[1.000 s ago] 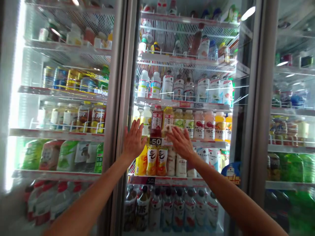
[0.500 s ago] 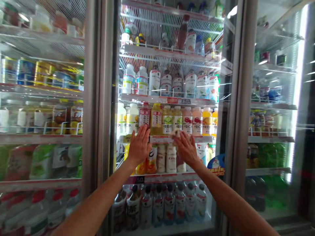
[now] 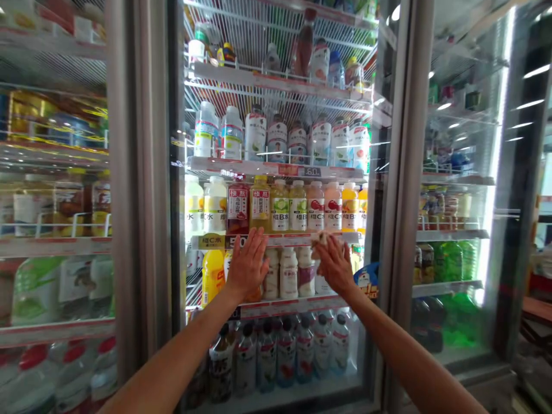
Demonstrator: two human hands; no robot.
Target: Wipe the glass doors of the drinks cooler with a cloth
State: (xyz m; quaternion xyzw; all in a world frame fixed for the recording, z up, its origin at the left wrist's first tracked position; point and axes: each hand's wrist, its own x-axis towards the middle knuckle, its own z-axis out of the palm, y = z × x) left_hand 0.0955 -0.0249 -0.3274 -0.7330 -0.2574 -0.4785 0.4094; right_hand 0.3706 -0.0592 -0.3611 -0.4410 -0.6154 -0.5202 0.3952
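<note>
My left hand [image 3: 248,264] lies flat with its fingers stretched out, apparently against the glass door [image 3: 378,138] of a lit drinks cooler. My right hand [image 3: 335,267] presses a pale crumpled cloth [image 3: 319,241] at the same height, further right; its fingers partly cover the cloth. Behind the glass, a shelf just above my hands carries a red bottle [image 3: 238,204], a yellow bottle [image 3: 259,204] and several vitamin water bottles [image 3: 316,206]. White milky bottles [image 3: 288,271] stand on the shelf between my hands, and an orange drink bottle beside them is partly hidden by my left hand.
Metal door frames [image 3: 153,190] flank this door, with more stocked cooler sections on both sides. A blue round sticker [image 3: 366,280] sits low right of my right hand. Dark-capped bottles [image 3: 286,351] fill the bottom shelf. Beyond the right edge is a reddish surface [image 3: 539,310].
My right hand has slid the cloth rightward across the glass. My left hand has moved right and lower relative to the bottles. The view has swung to the right.
</note>
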